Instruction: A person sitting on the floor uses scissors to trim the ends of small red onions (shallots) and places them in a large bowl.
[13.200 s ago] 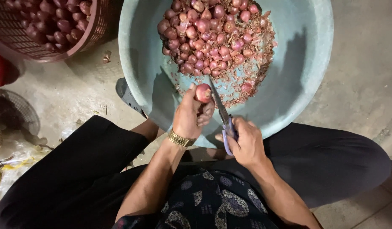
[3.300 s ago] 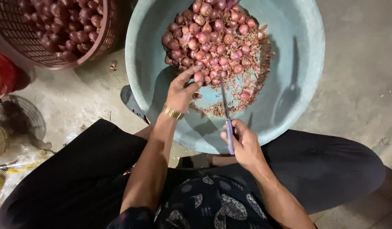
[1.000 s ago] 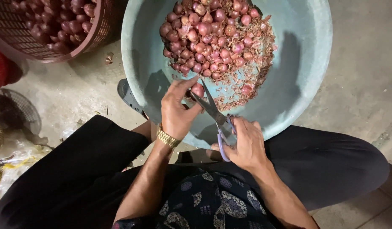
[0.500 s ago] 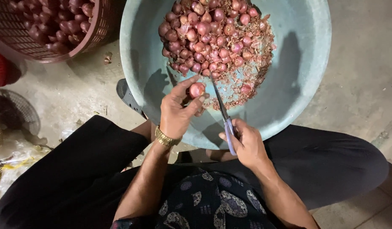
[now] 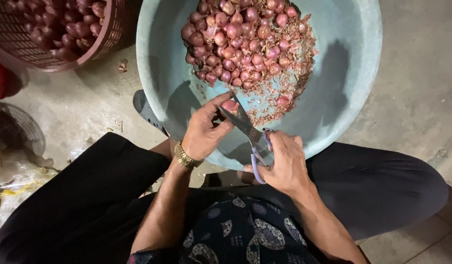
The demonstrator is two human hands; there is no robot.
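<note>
Shallot (image 5: pixel 230 105), one, reddish-pink: we hold it in our left hand (image 5: pixel 204 129), grip pinched narrow around it with thumb above and fingers below, over the near inner wall of the basin (image 5: pixel 355 83).

Scissors (image 5: pixel 246 128), pale purple handles, dark blades: in our right hand (image 5: pixel 284 164), fingers through the loops. Blades parted, their tips at the shallot; whether they touch it we cannot tell.

Basin, large, round, blue-green plastic: on the concrete floor (image 5: pixel 416 88), its near rim just in front of our knees.

Shallot heap (image 5: pixel 235 41), many bulbs: piled in the far left part of the basin.

Peel scraps (image 5: pixel 289 88), dry, reddish: spread along the right and near edge of the heap on the basin bottom.

Basket (image 5: pixel 55 32), red-brown plastic lattice, filled with more shallots: on the floor by the basin's far left rim.

Wristband (image 5: pixel 186 156), gold-coloured metal: on our left wrist.

Sandal (image 5: pixel 147 110), dark: on the floor, partly under the basin's left rim.
</note>
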